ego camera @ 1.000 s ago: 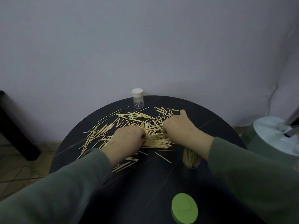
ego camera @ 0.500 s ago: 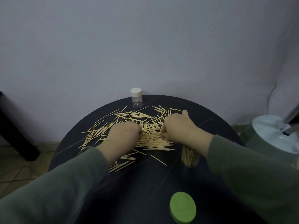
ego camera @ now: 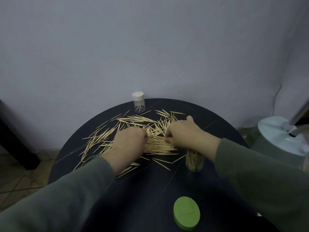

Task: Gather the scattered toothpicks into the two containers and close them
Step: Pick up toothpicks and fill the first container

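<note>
The left hand (ego camera: 129,139) and right hand (ego camera: 181,133) rest curled on the toothpicks (ego camera: 157,144), fingers pinching a bundle between them mid-tabletop (ego camera: 150,190). Right of the pile, an open jar (ego camera: 194,160) stands packed with toothpicks; behind the pile, a white-capped jar (ego camera: 138,102) holds a few. A green lid (ego camera: 186,213) lies nearer. Grey wall (ego camera: 150,47) behind.

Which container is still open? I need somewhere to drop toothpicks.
The container beside the right forearm: no lid, nearly full. The far one wears a white cap.
</note>
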Tool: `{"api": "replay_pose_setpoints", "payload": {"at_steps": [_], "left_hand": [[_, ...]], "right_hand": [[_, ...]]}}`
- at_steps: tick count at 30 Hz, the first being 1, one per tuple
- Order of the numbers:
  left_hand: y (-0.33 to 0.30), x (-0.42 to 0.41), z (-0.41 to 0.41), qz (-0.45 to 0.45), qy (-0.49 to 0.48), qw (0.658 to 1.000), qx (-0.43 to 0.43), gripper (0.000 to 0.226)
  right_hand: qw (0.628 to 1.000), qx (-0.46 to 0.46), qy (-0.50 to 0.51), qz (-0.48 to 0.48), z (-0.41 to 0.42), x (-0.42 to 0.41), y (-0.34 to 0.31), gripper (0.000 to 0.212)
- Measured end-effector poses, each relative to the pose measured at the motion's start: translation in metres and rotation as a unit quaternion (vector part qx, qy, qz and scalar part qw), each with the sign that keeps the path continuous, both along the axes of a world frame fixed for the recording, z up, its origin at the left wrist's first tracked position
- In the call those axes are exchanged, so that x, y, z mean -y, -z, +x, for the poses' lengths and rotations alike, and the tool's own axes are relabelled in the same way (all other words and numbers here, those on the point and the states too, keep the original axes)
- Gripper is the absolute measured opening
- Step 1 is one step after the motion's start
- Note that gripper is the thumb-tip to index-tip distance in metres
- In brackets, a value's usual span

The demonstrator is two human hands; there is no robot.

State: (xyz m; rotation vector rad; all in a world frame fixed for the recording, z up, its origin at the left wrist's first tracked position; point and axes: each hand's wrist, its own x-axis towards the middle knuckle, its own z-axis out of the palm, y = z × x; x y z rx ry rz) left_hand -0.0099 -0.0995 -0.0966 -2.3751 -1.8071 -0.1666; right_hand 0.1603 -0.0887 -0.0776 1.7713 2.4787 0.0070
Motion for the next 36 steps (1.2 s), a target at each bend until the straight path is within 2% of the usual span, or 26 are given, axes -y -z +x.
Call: {"api": "replay_pose_setpoints", "payload": {"at_steps": [6, 16, 20, 24, 28, 33, 36], "left_hand": [[0.0, 0.0, 0.001, -0.003, -0.014, 1.0, 0.007, 0.015], [-0.003, 0.001, -0.001, 0.003, -0.039, 0.995, 0.092, 0.018], [-0.005, 0.003, 0.001, -0.002, -0.043, 0.982, 0.186, 0.018], [-0.006, 0.007, 0.005, -0.004, -0.028, 0.938, 0.344, 0.013], [-0.011, 0.016, 0.016, -0.017, 0.002, 0.885, 0.466, 0.01], [-0.011, 0.029, 0.035, -0.068, 0.054, 0.797, 0.597, 0.012], [-0.011, 0.039, 0.048, -0.096, 0.071, 0.752, 0.649, 0.014]], "right_hand": [[1.0, -0.004, 0.003, 0.012, 0.0, -0.001, -0.001, 0.027], [0.999, -0.021, 0.032, 0.022, 0.002, -0.002, -0.001, 0.026], [0.997, -0.061, 0.04, 0.011, 0.005, -0.001, -0.005, 0.025], [0.984, -0.162, 0.064, 0.025, 0.02, 0.004, -0.012, 0.022], [0.954, -0.288, 0.088, 0.019, 0.041, 0.014, -0.021, 0.023], [0.862, -0.501, 0.071, -0.007, 0.059, 0.035, -0.021, 0.024], [0.818, -0.571, 0.065, -0.02, 0.068, 0.047, -0.011, 0.016]]}}
